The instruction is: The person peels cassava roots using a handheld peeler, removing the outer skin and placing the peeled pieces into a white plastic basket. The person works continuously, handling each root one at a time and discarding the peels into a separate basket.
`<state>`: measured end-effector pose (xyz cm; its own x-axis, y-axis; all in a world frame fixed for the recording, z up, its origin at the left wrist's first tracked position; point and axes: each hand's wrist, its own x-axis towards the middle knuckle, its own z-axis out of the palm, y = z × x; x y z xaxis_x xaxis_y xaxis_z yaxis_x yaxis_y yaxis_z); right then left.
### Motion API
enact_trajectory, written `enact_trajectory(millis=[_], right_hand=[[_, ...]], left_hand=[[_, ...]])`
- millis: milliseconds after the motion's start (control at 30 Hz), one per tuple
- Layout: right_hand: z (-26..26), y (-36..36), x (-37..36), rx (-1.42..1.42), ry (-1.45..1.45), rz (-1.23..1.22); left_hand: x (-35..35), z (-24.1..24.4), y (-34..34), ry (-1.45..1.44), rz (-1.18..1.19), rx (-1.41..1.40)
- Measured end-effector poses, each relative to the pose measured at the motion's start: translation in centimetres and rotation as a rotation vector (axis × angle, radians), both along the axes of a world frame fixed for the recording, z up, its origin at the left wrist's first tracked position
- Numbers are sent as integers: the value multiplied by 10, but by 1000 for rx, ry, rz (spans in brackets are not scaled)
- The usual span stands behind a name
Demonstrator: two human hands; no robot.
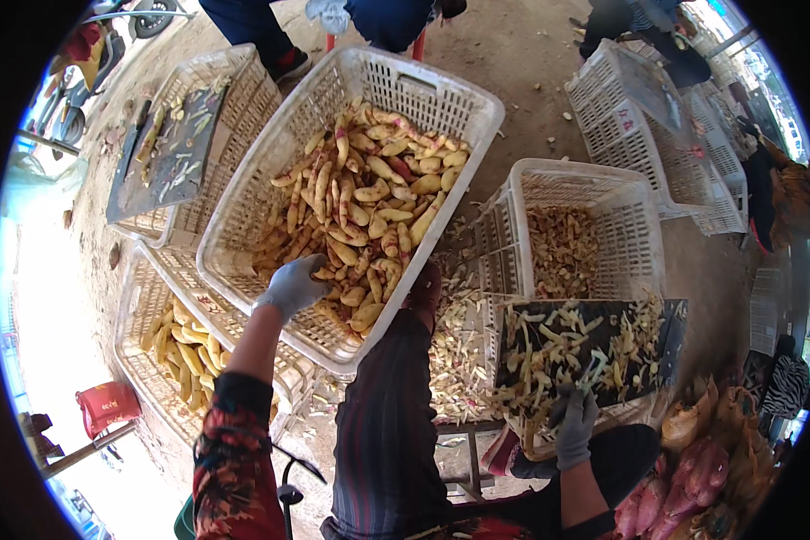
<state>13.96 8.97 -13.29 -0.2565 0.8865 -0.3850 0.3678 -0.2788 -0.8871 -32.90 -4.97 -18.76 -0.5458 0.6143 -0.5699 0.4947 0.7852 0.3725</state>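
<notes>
My left hand (291,287), in a pale grey glove, reaches over the near-left rim of a large white plastic crate (405,64). Its fingertips touch the sweet potatoes (371,189) inside, which are yellow with reddish patches of skin. Whether the fingers close around one is hidden. On the right, my gloved right hand (576,428) grips a light-coloured peeler (592,371). The peeler is above a dark board (547,364) strewn with pale peelings (631,351). This board lies across the near end of another white crate (590,172).
Smoother yellow sweet potatoes (189,358) fill a crate at lower left. Peelings (459,358) litter the floor beside my leg. A knife (131,148) lies on another board (175,155) at upper left. Reddish tubers (688,479) are heaped at lower right. Other people sit ahead.
</notes>
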Motion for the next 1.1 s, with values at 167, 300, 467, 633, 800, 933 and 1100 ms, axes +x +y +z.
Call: enact_trajectory(millis=[167, 300, 467, 633, 800, 933, 1100], right_hand=[[-14, 0, 15, 30, -89, -26], [-20, -2, 26, 29, -98, -52], [-20, -12, 19, 86, -86, -131], [-14, -6, 24, -9, -33, -48], [-13, -4, 16, 10, -59, -19], [-8, -2, 17, -21, -33, 5], [-14, -3, 17, -23, 16, 0]], left_hand=[[-44, -69, 10, 80, -509, -568], [-50, -108, 6, 57, -567, -707], [10, -65, 53, -314, -379, -323], [34, -89, 27, -208, -453, -248], [46, -73, 40, -105, -497, -314], [13, -82, 30, -341, -378, -203], [41, -103, 29, -171, -508, -245]])
